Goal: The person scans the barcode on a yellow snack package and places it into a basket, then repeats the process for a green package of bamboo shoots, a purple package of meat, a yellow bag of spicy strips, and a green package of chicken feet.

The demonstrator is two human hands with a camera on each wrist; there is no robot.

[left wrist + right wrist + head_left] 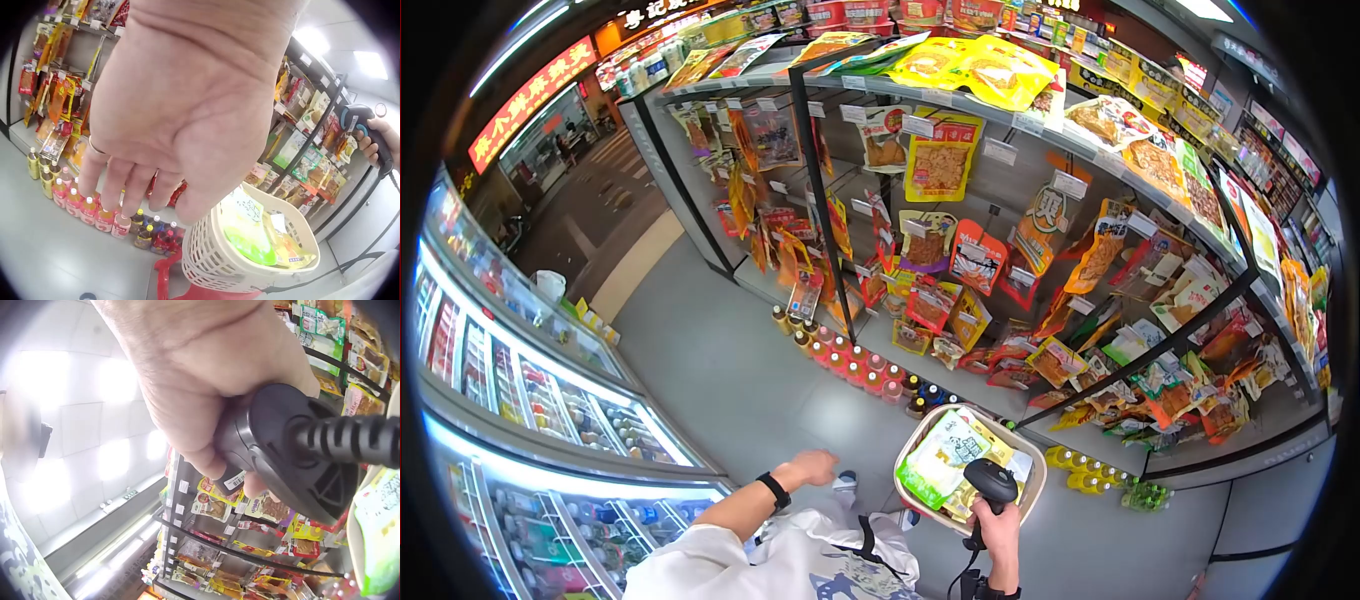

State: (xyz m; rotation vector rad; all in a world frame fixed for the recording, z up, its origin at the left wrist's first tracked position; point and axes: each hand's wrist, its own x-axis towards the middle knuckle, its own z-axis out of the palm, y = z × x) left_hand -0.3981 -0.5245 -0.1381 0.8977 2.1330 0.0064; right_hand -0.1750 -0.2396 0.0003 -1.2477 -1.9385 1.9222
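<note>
My right hand (999, 530) grips the handle of a black barcode scanner (991, 482), its head above the basket's right side in the head view. From the handle's base runs a ribbed cable (350, 439). A cream plastic basket (905, 444) holds a white-and-green packet (945, 450) and yellow packets (289, 249). My left hand (808, 470) hangs empty to the left of the basket, a ring on one finger. Its palm (181, 106) shows in the left wrist view, fingers loose and pointing down.
Snack packets hang in rows on a black-framed rack (802, 130), with more on top. Bottles of pink drink (855, 365) and dark drink (928, 396) line the floor at its foot. A red stand (215, 294) is under the basket. Lit fridges (540, 400) stand at left.
</note>
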